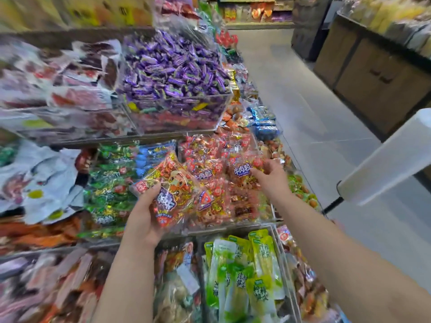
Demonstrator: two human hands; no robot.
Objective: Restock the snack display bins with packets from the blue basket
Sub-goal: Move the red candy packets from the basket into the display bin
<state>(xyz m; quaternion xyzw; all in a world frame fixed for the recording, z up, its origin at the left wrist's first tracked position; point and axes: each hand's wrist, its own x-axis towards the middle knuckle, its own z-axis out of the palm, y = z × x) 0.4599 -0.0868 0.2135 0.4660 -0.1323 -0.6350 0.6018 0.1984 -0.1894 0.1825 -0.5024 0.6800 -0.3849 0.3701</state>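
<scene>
Crinkly clear cellophane, printed in orange, red and gold, fills the left hand (145, 217): it grips one snack packet (173, 190) from below, thumb curled over the near edge and fingers underneath. The packet is tilted, and its blue-and-white label faces up; small wrapped pieces show through the film. It is held just above the front of the middle bin (233, 226), a clear-walled one heaped with packets of the same kind.

Over to the right, the right hand (270, 176) reaches into that same heap with loosely stretched fingers, the tips touching a matching packet in the bin (242, 170) (same blue-and-white label, red badges around it). It holds nothing that I can see.

Beside this bin on the left sits a pile of green foil packets (109, 183). On the tier above, a clear box brims with purple sweets (175, 66), and small blue packets (263, 122) lie further along the shelf. Below the hands, long green-and-white pouches (245, 271) stand in a row. Pale floor tiles (303, 89) run down the aisle on the right, and much of the left side is blurred.
</scene>
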